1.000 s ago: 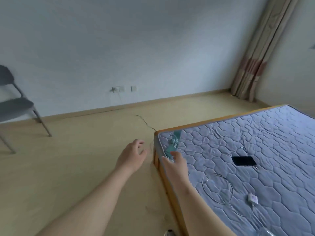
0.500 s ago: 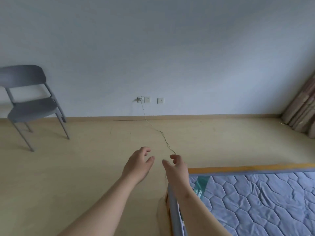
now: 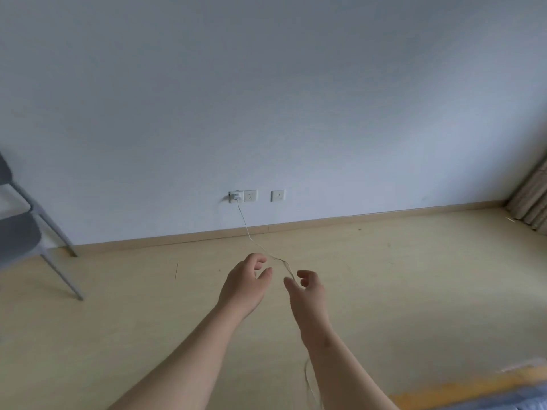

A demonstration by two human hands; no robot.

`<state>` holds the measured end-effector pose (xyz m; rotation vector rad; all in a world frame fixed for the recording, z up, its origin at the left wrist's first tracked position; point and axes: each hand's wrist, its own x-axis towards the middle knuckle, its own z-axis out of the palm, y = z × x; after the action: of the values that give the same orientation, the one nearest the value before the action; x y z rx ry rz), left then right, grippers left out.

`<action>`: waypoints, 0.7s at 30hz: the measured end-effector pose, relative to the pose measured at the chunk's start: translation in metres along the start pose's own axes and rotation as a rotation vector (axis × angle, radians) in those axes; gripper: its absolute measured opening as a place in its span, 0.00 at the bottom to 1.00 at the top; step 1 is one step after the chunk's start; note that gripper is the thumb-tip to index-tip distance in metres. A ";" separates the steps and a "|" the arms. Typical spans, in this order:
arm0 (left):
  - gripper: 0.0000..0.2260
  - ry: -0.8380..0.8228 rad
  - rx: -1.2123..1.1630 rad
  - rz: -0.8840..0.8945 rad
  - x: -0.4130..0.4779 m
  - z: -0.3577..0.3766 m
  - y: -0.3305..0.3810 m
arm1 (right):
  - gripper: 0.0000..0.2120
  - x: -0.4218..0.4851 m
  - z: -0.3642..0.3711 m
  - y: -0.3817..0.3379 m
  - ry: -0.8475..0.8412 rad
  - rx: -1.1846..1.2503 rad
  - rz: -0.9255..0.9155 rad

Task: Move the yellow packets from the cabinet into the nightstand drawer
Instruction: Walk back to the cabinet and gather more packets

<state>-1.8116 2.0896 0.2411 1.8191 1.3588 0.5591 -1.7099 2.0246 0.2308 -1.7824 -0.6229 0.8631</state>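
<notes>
No yellow packets, cabinet or nightstand drawer appear in the head view. My left hand (image 3: pixel 245 284) is stretched out in front of me over the floor, fingers loosely curled and apart, holding nothing. My right hand (image 3: pixel 307 294) is beside it, a short gap away, also with fingers apart and nothing in it. A thin cable (image 3: pixel 251 235) runs behind and between the two hands, touching neither as far as I can tell.
A white wall faces me with sockets (image 3: pixel 250 196) and a plugged charger (image 3: pixel 236 196). A grey chair (image 3: pixel 20 232) stands at the far left. Curtains (image 3: pixel 529 202) hang at the right edge. The bed's orange corner (image 3: pixel 461 389) shows at bottom right on pale wooden floor.
My view has swung left and up, away from the bed, so the mattress has slid almost out of frame. Both hands stay held out in front, empty.
</notes>
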 end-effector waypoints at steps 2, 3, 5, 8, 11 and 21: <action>0.13 -0.010 0.024 0.003 0.055 -0.012 0.001 | 0.16 0.043 0.024 -0.021 0.012 0.033 0.021; 0.13 -0.016 0.033 0.003 0.076 -0.016 0.003 | 0.15 0.058 0.031 -0.029 0.020 0.044 0.028; 0.13 -0.044 0.047 0.001 0.122 -0.015 0.010 | 0.14 0.094 0.039 -0.041 0.044 0.070 0.050; 0.13 -0.105 0.060 0.030 0.179 0.002 0.027 | 0.16 0.143 0.034 -0.052 0.110 0.081 0.081; 0.13 -0.174 0.052 0.070 0.234 0.034 0.053 | 0.16 0.200 0.017 -0.056 0.178 0.081 0.107; 0.13 -0.326 0.068 0.166 0.402 0.171 0.186 | 0.17 0.403 -0.107 -0.086 0.356 0.164 0.110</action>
<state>-1.4429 2.3881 0.2458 1.9895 1.0259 0.2856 -1.3805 2.2947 0.2279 -1.7747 -0.2190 0.6274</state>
